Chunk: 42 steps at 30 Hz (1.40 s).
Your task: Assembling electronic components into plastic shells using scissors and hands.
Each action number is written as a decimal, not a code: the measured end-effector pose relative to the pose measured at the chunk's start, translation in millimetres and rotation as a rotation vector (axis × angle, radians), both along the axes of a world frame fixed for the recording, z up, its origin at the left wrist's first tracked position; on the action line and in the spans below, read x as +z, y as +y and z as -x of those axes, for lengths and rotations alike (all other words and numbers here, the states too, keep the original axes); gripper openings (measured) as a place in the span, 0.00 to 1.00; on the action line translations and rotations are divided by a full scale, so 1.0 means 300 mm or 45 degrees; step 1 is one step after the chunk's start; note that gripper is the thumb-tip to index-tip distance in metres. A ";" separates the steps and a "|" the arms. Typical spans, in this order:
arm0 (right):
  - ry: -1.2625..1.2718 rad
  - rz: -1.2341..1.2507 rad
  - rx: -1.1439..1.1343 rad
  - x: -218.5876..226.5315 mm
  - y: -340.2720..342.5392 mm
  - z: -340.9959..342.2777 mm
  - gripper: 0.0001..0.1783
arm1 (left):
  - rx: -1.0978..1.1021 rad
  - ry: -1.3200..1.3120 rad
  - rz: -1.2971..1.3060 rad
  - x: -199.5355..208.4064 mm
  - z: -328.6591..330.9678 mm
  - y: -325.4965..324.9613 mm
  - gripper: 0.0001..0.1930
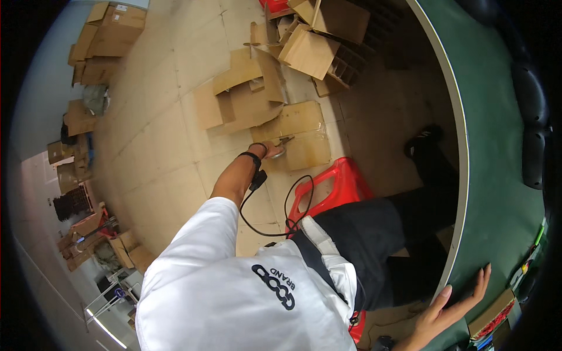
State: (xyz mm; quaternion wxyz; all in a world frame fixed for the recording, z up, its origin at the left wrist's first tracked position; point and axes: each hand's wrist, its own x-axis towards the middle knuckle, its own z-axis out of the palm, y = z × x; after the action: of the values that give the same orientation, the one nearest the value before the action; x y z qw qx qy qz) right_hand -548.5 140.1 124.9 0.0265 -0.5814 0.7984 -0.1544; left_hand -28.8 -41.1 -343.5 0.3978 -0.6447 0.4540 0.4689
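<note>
My left hand (272, 150) reaches out to the side, low over a flattened cardboard piece (307, 149) on the floor. Its fingers are closed on a small dark metal scissors-like tool (285, 141), whose exact kind is hard to make out. A band with a small black device and a black cable (246, 213) circles that wrist. My right hand (453, 310) rests at the edge of the green tabletop (492, 146), fingers apart and holding nothing. A red plastic stool (345, 181) stands beneath me.
An open cardboard box (249, 96) lies beyond the flattened piece, with more boxes (319, 50) piled by the table. Cartons (111, 38) line the far wall. On the table are black rounded objects (531, 117) and a small box of red pieces (492, 316).
</note>
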 end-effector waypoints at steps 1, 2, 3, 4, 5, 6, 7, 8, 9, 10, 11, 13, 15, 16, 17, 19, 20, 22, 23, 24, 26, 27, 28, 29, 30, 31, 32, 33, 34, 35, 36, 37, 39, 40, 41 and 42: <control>0.001 -0.003 -0.007 0.002 -0.001 -0.005 0.35 | -0.050 -0.013 0.012 0.000 0.001 -0.012 0.42; -0.009 0.004 -0.010 0.005 -0.002 -0.008 0.35 | -0.101 -0.025 0.024 0.006 0.007 -0.024 0.41; -0.020 0.012 -0.014 0.005 -0.002 -0.013 0.35 | -0.110 -0.023 0.021 0.003 0.003 -0.028 0.41; -0.033 0.013 -0.018 0.012 0.004 -0.011 0.35 | -0.097 -0.040 0.049 -0.007 -0.042 -0.014 0.42; -0.032 -0.001 -0.010 0.004 0.001 -0.005 0.35 | -0.071 -0.055 0.074 0.002 -0.075 0.006 0.42; -0.032 -0.016 -0.002 -0.005 -0.001 0.002 0.35 | -0.059 -0.066 0.070 0.019 -0.118 0.033 0.42; -0.022 -0.021 0.002 -0.015 -0.001 0.002 0.35 | -0.057 -0.042 0.061 0.049 -0.130 0.051 0.42; 0.003 -0.020 -0.001 -0.008 0.005 0.001 0.35 | -0.074 -0.010 0.059 0.062 -0.135 0.043 0.42; 0.028 -0.020 -0.002 -0.002 0.011 0.000 0.35 | -0.087 0.005 0.061 0.069 -0.132 0.032 0.42; 0.022 -0.017 0.000 -0.002 0.010 -0.004 0.35 | -0.123 -0.018 0.141 0.083 -0.169 0.044 0.41; 0.036 -0.023 -0.002 -0.001 0.008 -0.008 0.35 | -0.156 -0.034 0.213 0.094 -0.196 0.066 0.41; 0.060 -0.029 0.003 -0.003 0.002 -0.018 0.35 | -0.110 -0.206 0.001 0.126 -0.266 0.095 0.46; 0.025 -0.040 -0.012 0.004 0.006 0.021 0.35 | -0.009 -0.395 0.085 0.121 -0.512 0.165 0.45; 0.031 -0.043 -0.010 0.001 0.003 0.017 0.35 | -0.007 -0.389 0.081 0.109 -0.515 0.188 0.45; 0.026 -0.037 -0.007 -0.003 0.000 0.012 0.35 | -0.020 -0.356 0.127 0.098 -0.517 0.210 0.45; 0.022 -0.032 0.000 -0.012 0.001 0.011 0.35 | -0.044 -0.293 0.221 0.085 -0.520 0.249 0.44; 0.038 -0.032 -0.007 -0.015 0.004 0.014 0.35 | -0.056 -0.261 0.268 0.077 -0.519 0.264 0.43; 0.111 -0.047 -0.020 -0.019 0.007 -0.012 0.35 | 0.044 -0.159 0.420 -0.001 -0.364 0.260 0.37; 0.107 -0.047 -0.024 -0.012 0.003 -0.019 0.35 | 0.276 -0.122 0.401 -0.059 -0.308 0.252 0.32; 0.085 -0.042 -0.024 -0.007 -0.004 -0.015 0.35 | 0.509 -0.102 0.388 -0.126 -0.295 0.240 0.28; 0.031 -0.019 -0.010 -0.010 0.005 0.025 0.34 | -0.356 0.043 0.453 -0.268 -0.318 0.201 0.22; 0.031 -0.007 0.004 -0.009 0.013 0.030 0.34 | -0.357 0.042 0.470 -0.325 -0.282 0.159 0.22; 0.043 0.000 0.011 -0.004 0.010 0.016 0.34 | 0.014 -0.072 0.303 -0.389 -0.227 0.136 0.19; -0.022 0.005 0.022 -0.024 0.009 0.019 0.34 | 0.382 -0.215 0.119 -0.426 -0.203 0.150 0.17; -0.070 0.044 0.024 -0.008 0.008 0.010 0.34 | 0.382 -0.214 0.150 -0.456 -0.170 0.123 0.17; -0.123 0.054 0.033 -0.021 0.003 0.029 0.34 | 0.193 -0.195 0.266 -0.448 -0.204 0.144 0.18; -0.113 0.074 0.028 0.009 0.021 0.027 0.34 | -0.020 -0.108 0.395 -0.458 -0.143 0.102 0.21; -0.048 0.009 0.020 -0.008 0.007 0.003 0.34 | -0.031 -0.036 0.345 -0.474 0.028 0.211 0.21; 0.030 -0.017 0.002 -0.013 0.007 -0.005 0.35 | 0.380 0.161 0.318 -0.419 0.188 0.132 0.12; 0.043 -0.013 -0.004 0.009 -0.006 -0.015 0.35 | 0.376 0.175 0.320 -0.401 0.299 0.089 0.12; 0.007 -0.009 0.014 0.006 -0.015 -0.015 0.35 | -0.088 0.063 0.224 -0.366 0.346 0.045 0.16; -0.014 -0.014 0.016 0.004 -0.018 -0.021 0.36 | -0.560 -0.038 0.099 -0.329 0.366 0.014 0.20; 0.018 -0.038 -0.022 0.009 0.004 -0.012 0.36 | -0.624 0.029 0.160 -0.248 0.497 0.022 0.21; -0.021 -0.024 -0.010 0.002 0.003 -0.004 0.37 | -0.641 0.015 0.242 -0.220 0.459 0.022 0.23; -0.042 -0.018 0.004 0.000 0.002 0.001 0.37 | -0.630 -0.007 0.243 -0.198 0.427 0.027 0.23; -0.056 -0.012 0.015 -0.002 0.004 0.005 0.37 | -0.623 0.010 0.244 -0.183 0.402 0.035 0.22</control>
State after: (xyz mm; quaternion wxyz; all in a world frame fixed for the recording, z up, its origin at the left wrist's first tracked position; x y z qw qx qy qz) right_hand -550.0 141.2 124.3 0.0475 -0.5824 0.7949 -0.1631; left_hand -149.4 -30.6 -398.3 0.4347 -0.5487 0.6404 0.3159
